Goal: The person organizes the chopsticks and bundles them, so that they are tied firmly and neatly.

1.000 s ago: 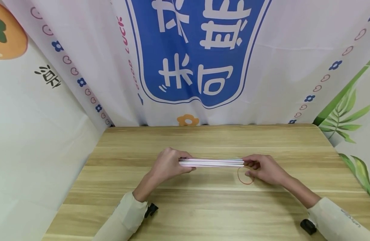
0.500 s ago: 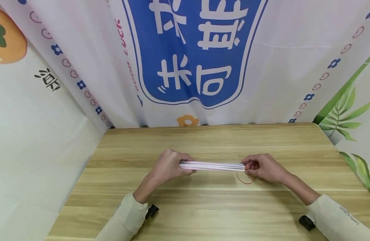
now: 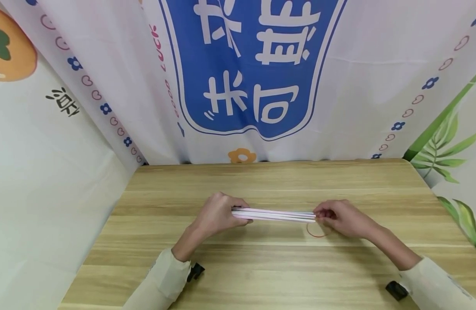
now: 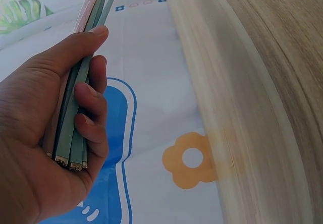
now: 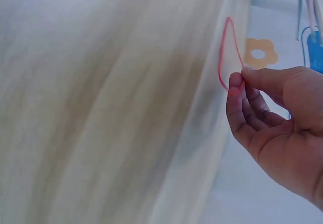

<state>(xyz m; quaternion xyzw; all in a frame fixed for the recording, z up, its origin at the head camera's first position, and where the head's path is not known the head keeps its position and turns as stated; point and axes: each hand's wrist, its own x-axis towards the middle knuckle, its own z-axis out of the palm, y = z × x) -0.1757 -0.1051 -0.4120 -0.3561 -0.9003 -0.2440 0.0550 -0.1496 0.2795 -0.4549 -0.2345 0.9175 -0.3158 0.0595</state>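
Red loop [image 5: 220,65] pinched in right hand [image 3: 343,218], left hand [image 3: 219,214] curled round strips [image 3: 274,215]: seemingly lining up, next perhaps calling for a wider loop

The left hand [image 3: 217,214] curls in a full grip while the right hand [image 5: 285,133] pinches thumb [image 5: 270,79] to forefinger [image 5: 234,102].

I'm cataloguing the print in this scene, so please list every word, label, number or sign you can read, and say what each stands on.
"GOOD LUCK": pink, sideways, on the back curtain.
"未来可期": white, sideways, on the curtain's blue panel.
Left cloth: one black character, too unclear to read.
Right sleeve: small mark, too blurred to read.
Bundle in the left hand: no text I can make out.
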